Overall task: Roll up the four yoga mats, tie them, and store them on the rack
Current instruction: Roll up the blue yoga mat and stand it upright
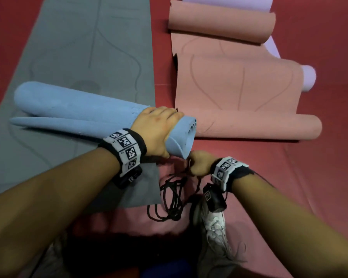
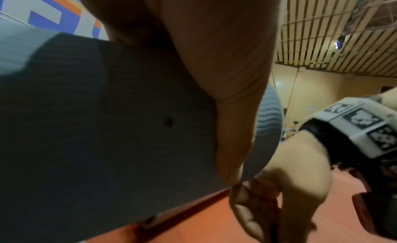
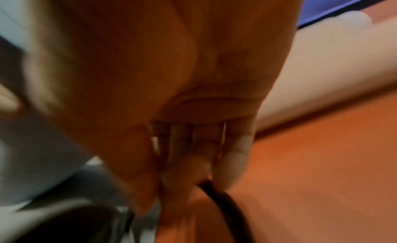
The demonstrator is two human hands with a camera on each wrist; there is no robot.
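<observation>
Blue foam, rolled loosely into a long yoga mat roll point(image 1: 78, 113), lies across the flat grey yoga mat point(image 1: 84, 47) on the red floor point(image 1: 319, 177). Its long axis runs left to right, slightly tilted, the spiral end pointing toward the lower right and the far end toward the upper left. The outer flap gapes away along the near side, so the roll is not tight. The left hand point(image 1: 159, 131) is wrapped around the roll just behind that spiral end, fingers over the top, thumb underneath. The right hand point(image 1: 200, 163) is clenched on a thin black cord point(image 1: 173, 199), whose loops pile on the floor beside a grey and white shoe point(image 1: 213, 233). To the right lies a salmon-pink yoga mat point(image 1: 239, 97), curled at both ends, over a lilac mat point(image 1: 308, 80) that shows only at its edges. The right wrist view is blurred; there only the cord point(image 3: 225, 200) leaving the fingers point(image 3: 234, 160) is clear. In the left wrist view, the left hand point(image 2: 214, 63) covers most of the roll's shaded underside point(image 2: 107, 127).
</observation>
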